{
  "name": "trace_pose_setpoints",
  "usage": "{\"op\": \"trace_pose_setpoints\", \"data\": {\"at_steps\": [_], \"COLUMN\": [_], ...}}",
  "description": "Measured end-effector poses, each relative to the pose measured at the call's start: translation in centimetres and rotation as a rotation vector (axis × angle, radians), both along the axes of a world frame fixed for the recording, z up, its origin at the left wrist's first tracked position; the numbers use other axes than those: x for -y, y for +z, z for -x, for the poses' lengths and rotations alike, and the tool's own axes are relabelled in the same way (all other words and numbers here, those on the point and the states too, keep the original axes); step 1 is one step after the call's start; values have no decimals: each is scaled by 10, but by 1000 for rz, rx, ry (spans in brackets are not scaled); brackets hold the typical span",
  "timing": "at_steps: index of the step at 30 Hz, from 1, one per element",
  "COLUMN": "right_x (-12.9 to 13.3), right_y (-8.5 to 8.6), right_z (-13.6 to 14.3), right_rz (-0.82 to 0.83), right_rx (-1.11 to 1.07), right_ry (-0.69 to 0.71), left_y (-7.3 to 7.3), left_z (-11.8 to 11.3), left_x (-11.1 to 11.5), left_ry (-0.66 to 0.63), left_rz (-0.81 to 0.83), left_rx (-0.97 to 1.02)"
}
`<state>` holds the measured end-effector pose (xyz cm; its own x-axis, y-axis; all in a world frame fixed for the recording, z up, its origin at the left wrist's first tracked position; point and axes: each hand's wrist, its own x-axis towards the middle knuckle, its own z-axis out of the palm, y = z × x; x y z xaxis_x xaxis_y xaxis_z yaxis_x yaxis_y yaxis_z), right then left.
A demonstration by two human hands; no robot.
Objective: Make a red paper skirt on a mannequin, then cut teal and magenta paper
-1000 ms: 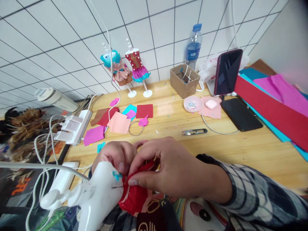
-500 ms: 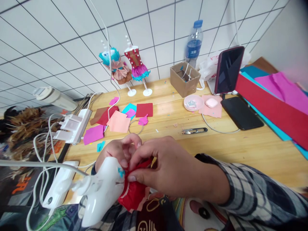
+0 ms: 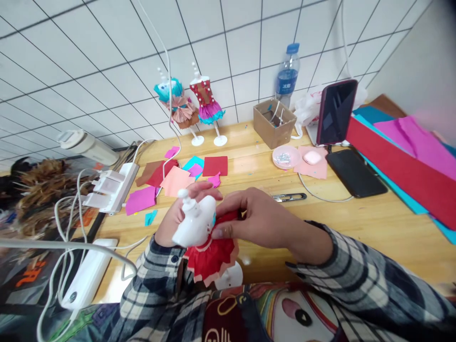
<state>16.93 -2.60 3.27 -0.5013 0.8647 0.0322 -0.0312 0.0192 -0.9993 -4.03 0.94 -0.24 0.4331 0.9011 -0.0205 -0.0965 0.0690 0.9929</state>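
A small white dress form (image 3: 195, 224) is held close in front of my body, leaning, its neck knob towards the upper left. Round its waist sits a gathered red paper skirt (image 3: 208, 261) with a pale pink layer at the hem. My left hand (image 3: 171, 219) is closed round the far side of the form, its fingers partly hidden behind it. With thumb and fingers, my right hand (image 3: 258, 218) pinches the red skirt at the waist. A bit of blue shows at the form's waist. Below the hem the white round base (image 3: 231, 276) shows.
Two dressed mini forms stand by the tiled wall. Paper pieces (image 3: 214, 166) lie on the left, thread snips (image 3: 290, 197) in the middle. Further right are a cardboard box (image 3: 273, 130), a bead dish (image 3: 286, 157), phones and paper strips. White cables (image 3: 67, 247) and a power strip (image 3: 119, 187) run along the left.
The dress form has swung from lying sideways to more upright, away from my body and to the right. Its base and more of the skirt now show. Both hands keep hold.
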Motion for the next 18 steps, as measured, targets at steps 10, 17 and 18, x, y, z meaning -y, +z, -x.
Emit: {"op": "trace_pose_setpoints", "data": {"at_steps": [10, 17, 18], "right_x": [-5, -10, -10], "right_y": [-6, -12, -12], "right_z": [5, 4, 4], "right_rz": [-30, -133, -151], "right_rx": [173, 171, 181], "right_ry": [-341, -324, -342], "left_y": [38, 53, 54], "left_z": [-6, -9, -8], "left_x": [16, 15, 15], "left_ry": [65, 80, 89], "left_rz": [-184, -136, -135], "left_rx": [-369, -502, -514]}}
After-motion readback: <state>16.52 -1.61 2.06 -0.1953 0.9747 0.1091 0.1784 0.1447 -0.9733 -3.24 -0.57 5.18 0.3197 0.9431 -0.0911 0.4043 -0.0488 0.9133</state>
